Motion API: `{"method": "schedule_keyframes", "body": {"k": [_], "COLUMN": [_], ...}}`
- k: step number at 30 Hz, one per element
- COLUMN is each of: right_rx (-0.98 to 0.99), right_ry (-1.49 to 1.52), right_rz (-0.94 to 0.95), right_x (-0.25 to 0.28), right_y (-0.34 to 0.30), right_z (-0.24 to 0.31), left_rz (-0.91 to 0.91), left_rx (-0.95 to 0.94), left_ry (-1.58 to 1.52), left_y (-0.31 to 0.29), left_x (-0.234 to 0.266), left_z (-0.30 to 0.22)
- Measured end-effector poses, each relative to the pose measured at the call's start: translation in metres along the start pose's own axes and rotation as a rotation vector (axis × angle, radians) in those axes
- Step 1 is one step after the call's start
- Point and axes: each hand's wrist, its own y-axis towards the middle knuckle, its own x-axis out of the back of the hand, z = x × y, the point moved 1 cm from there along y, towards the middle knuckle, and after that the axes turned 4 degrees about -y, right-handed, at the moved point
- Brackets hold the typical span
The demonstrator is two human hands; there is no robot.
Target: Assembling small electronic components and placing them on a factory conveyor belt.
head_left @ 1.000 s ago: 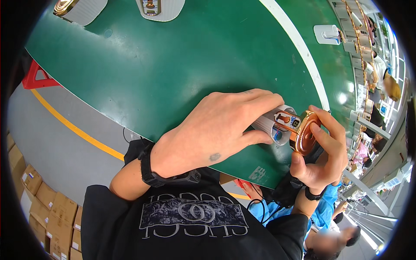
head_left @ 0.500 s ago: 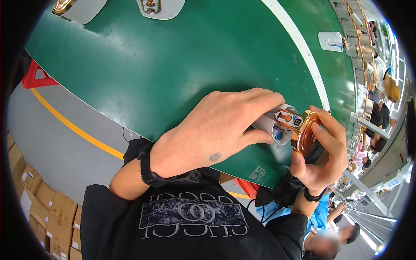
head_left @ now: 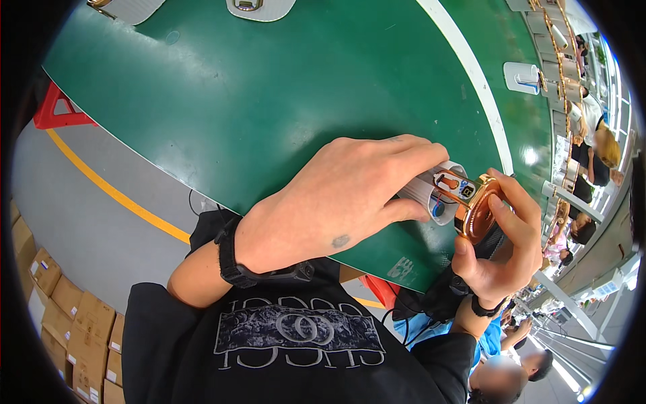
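Note:
My left hand (head_left: 343, 195) is closed round a white ribbed tube-shaped housing (head_left: 420, 189), with the thumb below and the fingers over the top. In my right hand (head_left: 508, 252), the thumb and fingers pinch a round, shiny rose-gold cap (head_left: 482, 217). A metal-framed insert (head_left: 453, 184) with a small dark display joins the cap and reaches into the open end of the housing. Inside that opening a blue part (head_left: 439, 207) and thin wires show. The cap stands a little apart from the housing's rim. Both are held above the green table (head_left: 282, 87).
Similar white housings lie at the far left (head_left: 138, 9), far middle (head_left: 266, 9) and far right (head_left: 521, 77), the last with wires out. A white stripe (head_left: 464, 54) crosses the table. Cardboard boxes (head_left: 87, 323) and a red stool (head_left: 57, 111) stand left. Other people (head_left: 498, 380) are at right.
The view has shifted slightly, so the far housings sit higher and further right. Both hands keep their grip on the housing and the cap, with little visible movement between the two parts.

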Motion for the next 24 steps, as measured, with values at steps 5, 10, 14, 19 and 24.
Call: {"method": "schedule_keyframes", "body": {"k": [5,10,14,19,24], "right_rx": [-0.017,-0.041,-0.038,-0.036,-0.053], "right_ry": [-0.009,0.044,0.062,-0.012,0.003], "right_rz": [0.008,-0.015,0.007,0.066,0.107], "right_x": [0.0002,-0.0026,-0.0025,-0.0024,-0.0013], "right_y": [0.0018,0.002,0.0044,0.0044,0.0027], "right_z": [0.0012,-0.0039,-0.0032,0.0021,-0.0009], "left_rz": [-0.01,-0.006,-0.014,-0.015,-0.028], "left_rx": [-0.014,-0.003,-0.019,-0.021,-0.019], "left_ry": [0.002,-0.016,0.002,-0.006,-0.011], "left_y": [0.0013,0.0034,0.0038,0.0012,0.0017], "left_x": [0.0001,0.0014,0.0023,0.0014,-0.0024], "left_z": [0.0009,0.0012,0.0013,0.0001,0.001]}}
